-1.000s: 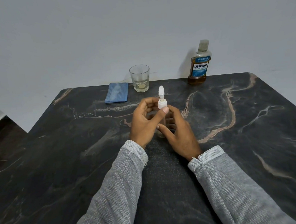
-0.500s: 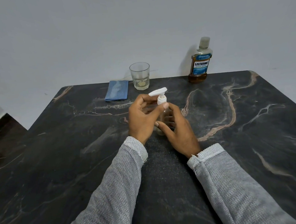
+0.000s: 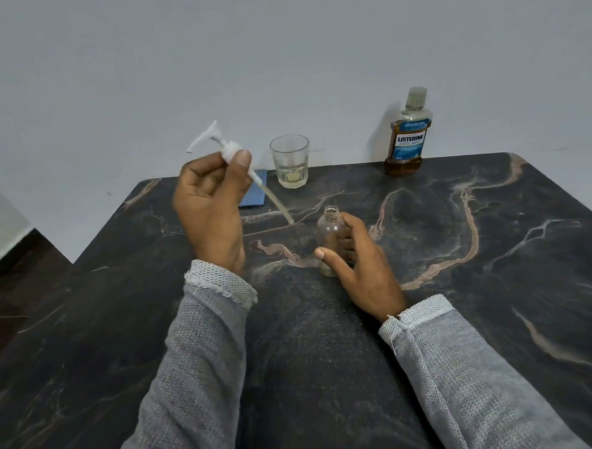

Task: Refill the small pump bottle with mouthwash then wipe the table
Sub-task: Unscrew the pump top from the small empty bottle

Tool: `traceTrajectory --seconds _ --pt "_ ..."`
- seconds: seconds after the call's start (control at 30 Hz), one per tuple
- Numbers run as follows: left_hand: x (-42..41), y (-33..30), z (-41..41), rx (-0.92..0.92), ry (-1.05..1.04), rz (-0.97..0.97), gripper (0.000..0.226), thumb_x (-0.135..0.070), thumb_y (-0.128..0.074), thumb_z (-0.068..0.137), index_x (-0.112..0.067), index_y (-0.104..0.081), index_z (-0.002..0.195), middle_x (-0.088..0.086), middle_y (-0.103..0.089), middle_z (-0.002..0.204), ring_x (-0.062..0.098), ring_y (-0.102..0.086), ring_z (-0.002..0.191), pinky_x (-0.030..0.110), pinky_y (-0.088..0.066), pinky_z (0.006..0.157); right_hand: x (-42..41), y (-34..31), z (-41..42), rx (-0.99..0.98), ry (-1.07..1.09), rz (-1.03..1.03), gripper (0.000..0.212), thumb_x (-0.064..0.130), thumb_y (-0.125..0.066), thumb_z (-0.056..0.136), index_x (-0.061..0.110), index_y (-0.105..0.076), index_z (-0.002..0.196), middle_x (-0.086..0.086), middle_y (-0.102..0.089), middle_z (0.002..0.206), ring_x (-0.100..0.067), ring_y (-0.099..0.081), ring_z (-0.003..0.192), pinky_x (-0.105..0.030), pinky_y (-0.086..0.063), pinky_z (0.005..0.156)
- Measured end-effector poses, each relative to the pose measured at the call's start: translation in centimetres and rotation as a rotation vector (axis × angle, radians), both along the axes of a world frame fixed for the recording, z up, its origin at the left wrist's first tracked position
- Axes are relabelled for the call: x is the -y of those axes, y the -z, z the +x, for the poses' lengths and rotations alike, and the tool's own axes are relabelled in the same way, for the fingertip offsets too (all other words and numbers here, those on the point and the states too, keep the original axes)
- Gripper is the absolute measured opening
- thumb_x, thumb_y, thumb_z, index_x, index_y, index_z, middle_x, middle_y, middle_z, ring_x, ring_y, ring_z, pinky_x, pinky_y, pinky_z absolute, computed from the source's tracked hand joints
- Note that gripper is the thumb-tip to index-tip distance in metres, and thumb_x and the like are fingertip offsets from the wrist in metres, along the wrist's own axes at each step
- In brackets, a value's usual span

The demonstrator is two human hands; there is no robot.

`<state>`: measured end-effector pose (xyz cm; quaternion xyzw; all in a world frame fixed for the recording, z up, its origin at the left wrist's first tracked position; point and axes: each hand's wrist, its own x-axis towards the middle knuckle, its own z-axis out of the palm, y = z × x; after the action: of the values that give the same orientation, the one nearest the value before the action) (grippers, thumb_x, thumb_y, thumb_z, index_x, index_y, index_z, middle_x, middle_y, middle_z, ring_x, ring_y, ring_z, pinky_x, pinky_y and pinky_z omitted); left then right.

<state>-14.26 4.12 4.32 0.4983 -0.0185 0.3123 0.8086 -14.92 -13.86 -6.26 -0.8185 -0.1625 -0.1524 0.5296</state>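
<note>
The small pump bottle [image 3: 329, 238] stands uncapped mid-table, right hand [image 3: 362, 265] curled round it, left hand [image 3: 211, 208] pinching the pump head [image 3: 230, 150] aloft — its tilted tube [image 3: 273, 201] may drip, or swing and topple the bottle.

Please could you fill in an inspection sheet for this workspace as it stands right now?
Surface: dark marble-patterned table, tan veins; no spill discernible.
Job's things: small clear glass bottle upright, neck open; white plastic pump head with dip tube lifted out, clear of the bottle; amber Listerine mouthwash bottle capped at the far edge; folded blue cloth at the far edge, partly hidden.
Clutter: clear glass tumbler with a little pale liquid.
Hands: left hand pinches the pump head; right hand holds the small bottle on the table.
Cables: nothing seen.
Surroundings: plain grey wall; dark floor at left.
</note>
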Motion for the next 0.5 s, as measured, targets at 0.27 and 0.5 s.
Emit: traceTrajectory --seconds 0.27,0.5 --pt "0.4 5.4 2.5 -0.464 -0.116 0.697 0.032 -0.03 -0.086 0.067 -0.021 -0.059 0.082 -0.001 -0.067 0.078 0.016 -0.066 0.072 0.029 -0.054 0.064 -0.1 0.0 -0.1 -0.024 0.001 0.003 0.053 0.038 -0.064 0.09 0.032 -0.038 0.135 0.013 -0.061 0.122 -0.002 -0.06 0.108 -0.036 -0.053 0.094" --pt "0.8 8.4 3.4 -0.596 -0.187 0.967 0.037 -0.041 -0.082 0.07 -0.023 -0.055 0.089 -0.005 -0.061 0.079 0.016 -0.058 0.073 0.027 -0.042 0.065 -0.1 0.1 0.0 -0.029 0.007 0.006 0.058 0.038 -0.066 0.089 0.025 -0.038 0.138 0.009 -0.062 0.12 -0.005 -0.062 0.105 -0.038 -0.054 0.091"
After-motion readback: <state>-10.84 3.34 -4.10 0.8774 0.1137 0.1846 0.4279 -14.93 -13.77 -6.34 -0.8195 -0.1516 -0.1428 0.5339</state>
